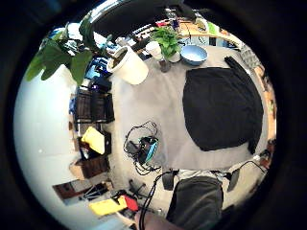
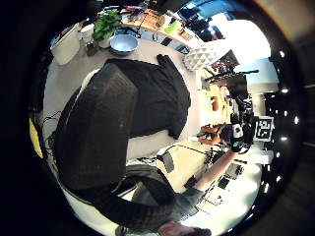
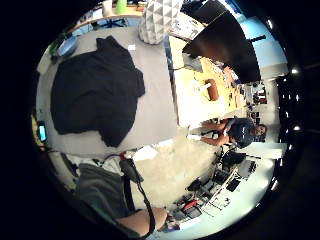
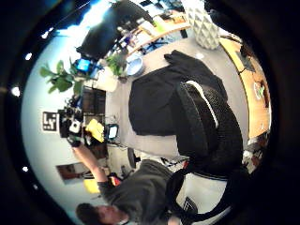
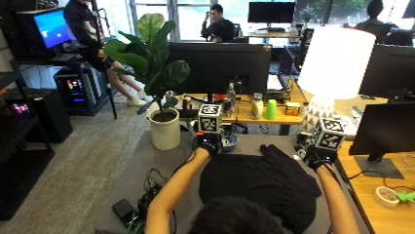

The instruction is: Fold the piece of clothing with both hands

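We see the black garment (image 5: 259, 187) lying spread flat on the grey table (image 5: 165, 165) in front of the person. The left hand (image 5: 207, 144) and right hand (image 5: 315, 157) are raised above its far corners, touching nothing (finger posture: we cannot tell). A blue bowl (image 1: 194, 54) stands beyond the garment.

No words, brand names, numbers or signs can be read anywhere in these views, whether on the table, the objects around it or the screens behind.
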Demonstrator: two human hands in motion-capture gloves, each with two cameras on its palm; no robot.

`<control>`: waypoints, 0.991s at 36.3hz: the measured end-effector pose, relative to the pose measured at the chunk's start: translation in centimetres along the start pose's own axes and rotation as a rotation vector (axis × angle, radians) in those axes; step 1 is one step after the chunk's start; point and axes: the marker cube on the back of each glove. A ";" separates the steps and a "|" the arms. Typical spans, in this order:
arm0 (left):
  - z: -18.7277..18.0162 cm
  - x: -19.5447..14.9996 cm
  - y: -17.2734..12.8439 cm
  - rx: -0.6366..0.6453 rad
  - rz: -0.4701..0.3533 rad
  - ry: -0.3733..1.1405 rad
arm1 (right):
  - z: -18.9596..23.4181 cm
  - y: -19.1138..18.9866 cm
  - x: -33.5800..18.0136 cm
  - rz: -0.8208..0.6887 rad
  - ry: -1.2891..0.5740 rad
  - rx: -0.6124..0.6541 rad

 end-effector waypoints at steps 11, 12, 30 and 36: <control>0.1 -0.6 0.0 -0.012 -0.016 0.007 | -0.5 -0.1 0.2 -0.013 0.004 0.004; 0.1 -0.6 0.0 -0.011 -0.016 0.010 | -0.5 0.0 0.1 -0.012 0.005 0.000; 6.2 0.6 2.6 -0.069 0.120 0.001 | 0.6 1.8 0.8 -0.026 0.016 -0.041; 11.9 1.6 4.9 -0.138 0.235 0.014 | 2.0 1.8 1.9 -0.018 0.009 -0.070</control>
